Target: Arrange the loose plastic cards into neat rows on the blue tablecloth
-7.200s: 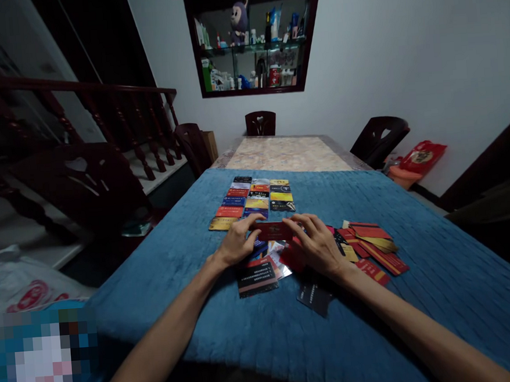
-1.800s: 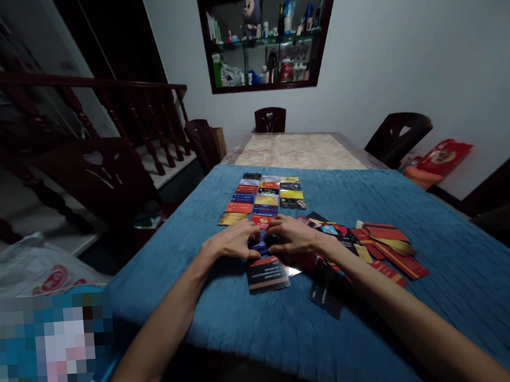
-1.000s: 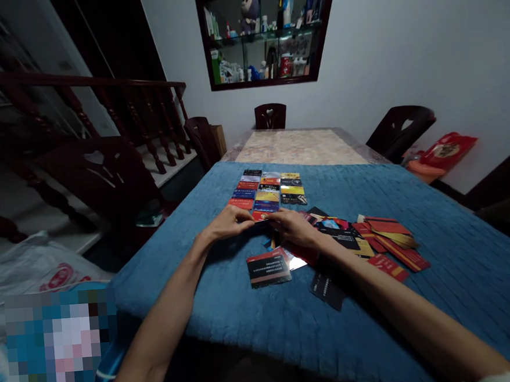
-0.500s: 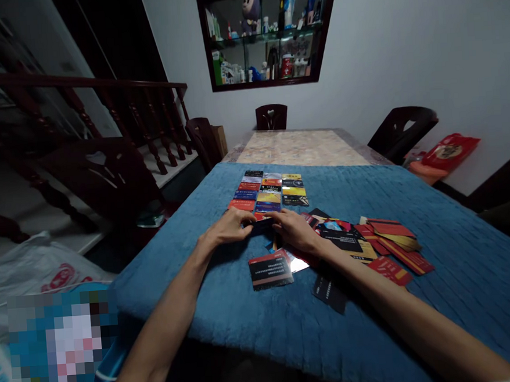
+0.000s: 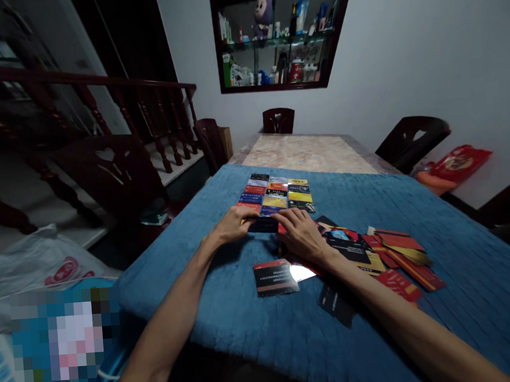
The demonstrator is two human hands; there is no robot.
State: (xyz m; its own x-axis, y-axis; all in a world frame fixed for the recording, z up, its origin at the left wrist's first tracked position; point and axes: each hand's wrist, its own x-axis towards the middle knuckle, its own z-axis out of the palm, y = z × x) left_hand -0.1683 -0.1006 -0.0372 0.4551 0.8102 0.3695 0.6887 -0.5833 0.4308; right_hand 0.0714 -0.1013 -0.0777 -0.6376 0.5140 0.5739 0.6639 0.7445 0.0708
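Between my two hands is a dark card [image 5: 262, 225], tilted at the near end of the card columns. My left hand [image 5: 233, 224] pinches its left end, and my right hand [image 5: 300, 231] grips its right end, partly hiding it. Just beyond lie overlapping cards in a left column [image 5: 252, 196], a middle column [image 5: 275, 202] and a right column [image 5: 301, 196]. Nearer to me, a grey-and-red card [image 5: 275, 278] lies face down beside a shiny, glare-lit card [image 5: 303, 272]. A loose pile of cards [image 5: 349, 249] sits under and beside my right forearm.
Blue cloth [image 5: 190, 265] covers the near part of the table, with the bare patterned tabletop [image 5: 308, 149] beyond. Red cards [image 5: 401, 256] spread at the right. Chairs [image 5: 413, 142] stand around the table. A plastic bag [image 5: 37, 264] is at the lower left.
The dark card has tilted up a little and more of it shows between my hands. My right fingers have stretched over its right end. The whole view has shifted slightly.
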